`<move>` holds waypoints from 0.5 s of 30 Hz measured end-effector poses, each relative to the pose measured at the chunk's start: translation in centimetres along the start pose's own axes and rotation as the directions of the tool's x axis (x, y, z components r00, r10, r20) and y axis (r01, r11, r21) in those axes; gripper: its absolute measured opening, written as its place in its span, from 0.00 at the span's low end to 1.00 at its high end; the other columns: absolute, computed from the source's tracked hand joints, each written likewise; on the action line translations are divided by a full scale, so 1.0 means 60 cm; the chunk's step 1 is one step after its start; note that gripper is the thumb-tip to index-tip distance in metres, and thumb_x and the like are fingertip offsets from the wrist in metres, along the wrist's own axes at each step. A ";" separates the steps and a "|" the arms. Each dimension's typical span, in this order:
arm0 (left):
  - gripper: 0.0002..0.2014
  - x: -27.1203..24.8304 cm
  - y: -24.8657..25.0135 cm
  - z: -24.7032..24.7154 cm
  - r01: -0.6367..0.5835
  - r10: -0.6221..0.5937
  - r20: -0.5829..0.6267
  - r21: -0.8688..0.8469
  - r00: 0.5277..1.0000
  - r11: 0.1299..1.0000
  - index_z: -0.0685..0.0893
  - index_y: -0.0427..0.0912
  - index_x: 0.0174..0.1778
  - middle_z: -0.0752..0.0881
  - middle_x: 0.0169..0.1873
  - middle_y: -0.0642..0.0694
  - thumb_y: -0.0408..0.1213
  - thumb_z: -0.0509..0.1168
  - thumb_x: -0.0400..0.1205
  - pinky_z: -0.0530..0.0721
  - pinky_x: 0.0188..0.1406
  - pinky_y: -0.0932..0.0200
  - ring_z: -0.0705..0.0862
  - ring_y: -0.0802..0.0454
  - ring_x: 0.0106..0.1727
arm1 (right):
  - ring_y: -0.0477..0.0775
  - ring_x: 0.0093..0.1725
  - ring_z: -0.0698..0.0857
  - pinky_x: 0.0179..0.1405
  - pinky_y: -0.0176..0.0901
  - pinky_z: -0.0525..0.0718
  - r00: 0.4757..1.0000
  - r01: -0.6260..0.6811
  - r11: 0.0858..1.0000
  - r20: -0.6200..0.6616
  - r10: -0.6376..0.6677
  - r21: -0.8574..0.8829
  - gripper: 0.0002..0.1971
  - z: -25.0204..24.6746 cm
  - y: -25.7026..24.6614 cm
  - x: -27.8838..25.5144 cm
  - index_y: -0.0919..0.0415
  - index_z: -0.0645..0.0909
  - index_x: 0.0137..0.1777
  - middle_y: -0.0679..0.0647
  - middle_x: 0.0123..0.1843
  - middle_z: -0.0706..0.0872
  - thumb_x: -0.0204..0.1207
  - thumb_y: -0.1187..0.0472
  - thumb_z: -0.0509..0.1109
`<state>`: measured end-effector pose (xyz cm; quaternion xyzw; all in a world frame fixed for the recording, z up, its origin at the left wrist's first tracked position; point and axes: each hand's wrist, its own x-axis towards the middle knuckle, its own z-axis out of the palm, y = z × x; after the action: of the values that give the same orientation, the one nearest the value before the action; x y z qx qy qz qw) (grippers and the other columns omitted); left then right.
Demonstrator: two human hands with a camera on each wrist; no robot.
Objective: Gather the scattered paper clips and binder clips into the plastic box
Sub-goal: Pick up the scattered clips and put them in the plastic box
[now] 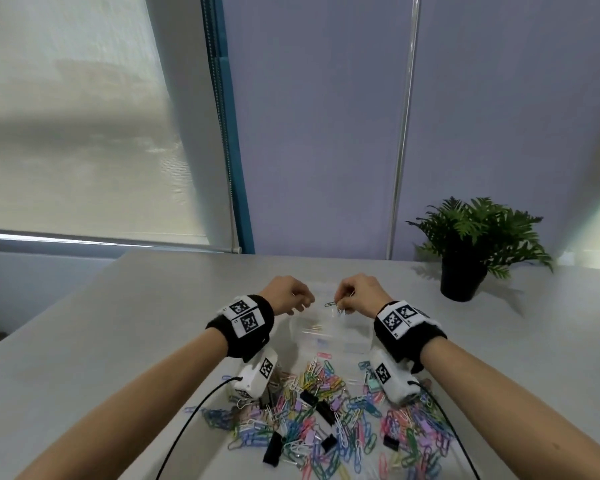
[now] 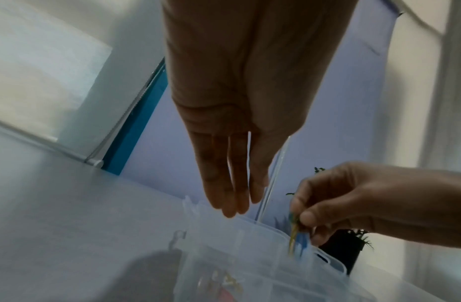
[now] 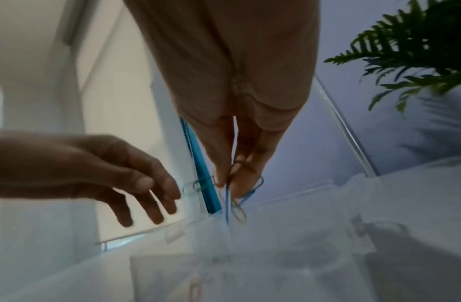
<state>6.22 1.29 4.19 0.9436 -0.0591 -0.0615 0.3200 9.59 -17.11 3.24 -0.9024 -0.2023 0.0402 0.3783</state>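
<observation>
A clear plastic box stands on the white table beyond a wide pile of coloured paper clips and black binder clips. My right hand hovers over the box and pinches a small bunch of paper clips, blue and yellow ones, which dangle above the box. My left hand floats just left of it over the box's left side, fingers relaxed and holding nothing. A few clips lie inside the box.
A potted fern in a black pot stands at the back right of the table. A window blind and a blue frame rise behind the table's far edge. Black cables run from both wrist cameras across the clip pile.
</observation>
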 end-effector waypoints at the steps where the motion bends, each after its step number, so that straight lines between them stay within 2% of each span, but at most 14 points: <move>1: 0.12 -0.012 -0.003 -0.005 -0.025 0.024 0.023 0.028 0.999 0.999 0.85 0.33 0.57 0.88 0.52 0.37 0.26 0.59 0.82 0.83 0.36 0.68 0.85 0.53 0.42 | 0.49 0.26 0.81 0.23 0.22 0.79 1.000 0.001 0.998 0.031 0.001 -0.058 0.07 0.004 0.002 -0.001 0.73 0.86 0.43 0.64 0.33 0.86 0.68 0.78 0.68; 2: 0.12 -0.024 -0.007 -0.008 -0.043 0.039 0.066 0.056 0.997 0.998 0.85 0.33 0.56 0.89 0.51 0.37 0.26 0.59 0.81 0.83 0.35 0.69 0.85 0.55 0.39 | 0.51 0.28 0.81 0.26 0.24 0.80 0.997 0.001 0.993 0.071 0.007 -0.115 0.08 0.006 0.002 -0.003 0.72 0.86 0.44 0.67 0.39 0.88 0.69 0.77 0.66; 4: 0.12 -0.047 -0.015 -0.007 -0.079 0.053 0.200 0.121 0.978 0.989 0.85 0.35 0.56 0.89 0.51 0.37 0.25 0.59 0.81 0.83 0.34 0.71 0.85 0.62 0.34 | 0.53 0.35 0.84 0.37 0.33 0.83 0.992 0.026 0.973 0.128 0.003 -0.229 0.11 0.011 0.000 -0.009 0.71 0.87 0.47 0.66 0.48 0.89 0.72 0.76 0.64; 5: 0.13 -0.058 -0.019 -0.003 -0.101 0.057 0.264 0.155 0.963 0.983 0.84 0.35 0.56 0.89 0.51 0.37 0.25 0.59 0.81 0.84 0.35 0.71 0.86 0.62 0.35 | 0.54 0.41 0.85 0.45 0.36 0.82 0.992 0.055 0.958 0.125 -0.020 -0.281 0.12 0.012 -0.003 -0.013 0.69 0.87 0.49 0.65 0.51 0.89 0.73 0.76 0.63; 7: 0.14 -0.073 -0.025 0.010 -0.151 0.070 0.350 0.210 0.934 0.966 0.84 0.36 0.58 0.89 0.53 0.38 0.24 0.59 0.80 0.84 0.41 0.66 0.89 0.53 0.42 | 0.57 0.52 0.86 0.54 0.39 0.79 0.985 0.160 0.933 0.114 -0.129 -0.321 0.12 0.017 -0.012 -0.026 0.67 0.87 0.50 0.61 0.53 0.89 0.74 0.74 0.63; 8: 0.15 -0.078 -0.027 0.019 -0.179 0.081 0.368 0.241 0.926 0.954 0.83 0.37 0.60 0.89 0.53 0.38 0.24 0.59 0.80 0.84 0.45 0.64 0.89 0.50 0.47 | 0.56 0.54 0.86 0.55 0.39 0.78 0.970 0.234 0.918 0.138 -0.199 -0.321 0.12 0.022 -0.017 -0.033 0.66 0.87 0.50 0.60 0.53 0.89 0.74 0.74 0.63; 10: 0.16 -0.082 -0.026 0.038 -0.228 0.098 0.368 0.328 0.924 0.917 0.82 0.38 0.62 0.88 0.56 0.40 0.24 0.61 0.79 0.80 0.55 0.62 0.87 0.47 0.55 | 0.55 0.53 0.86 0.55 0.40 0.79 0.921 0.363 0.869 0.270 -0.281 -0.336 0.11 0.038 -0.024 -0.048 0.65 0.87 0.50 0.59 0.52 0.90 0.74 0.72 0.65; 12: 0.16 -0.079 -0.022 0.058 -0.248 0.101 0.349 0.410 0.932 0.878 0.80 0.36 0.63 0.85 0.60 0.40 0.27 0.65 0.78 0.78 0.60 0.59 0.84 0.44 0.59 | 0.58 0.52 0.86 0.55 0.47 0.82 0.868 0.425 0.811 0.434 -0.240 -0.402 0.10 0.061 -0.024 -0.062 0.63 0.86 0.53 0.60 0.52 0.89 0.74 0.70 0.67; 15: 0.22 -0.070 -0.015 0.080 -0.227 0.064 0.322 0.497 0.944 0.838 0.78 0.33 0.64 0.79 0.62 0.36 0.34 0.71 0.75 0.76 0.63 0.52 0.80 0.40 0.62 | 0.63 0.56 0.83 0.54 0.54 0.82 0.825 0.461 0.714 0.551 -0.126 -0.527 0.14 0.081 -0.018 -0.077 0.63 0.81 0.59 0.62 0.57 0.84 0.73 0.70 0.68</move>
<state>1.40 -0.25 0.21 0.9678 -0.1927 -0.1570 0.0402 3.92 -15.01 0.18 -0.8911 -0.4355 0.1269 -0.0127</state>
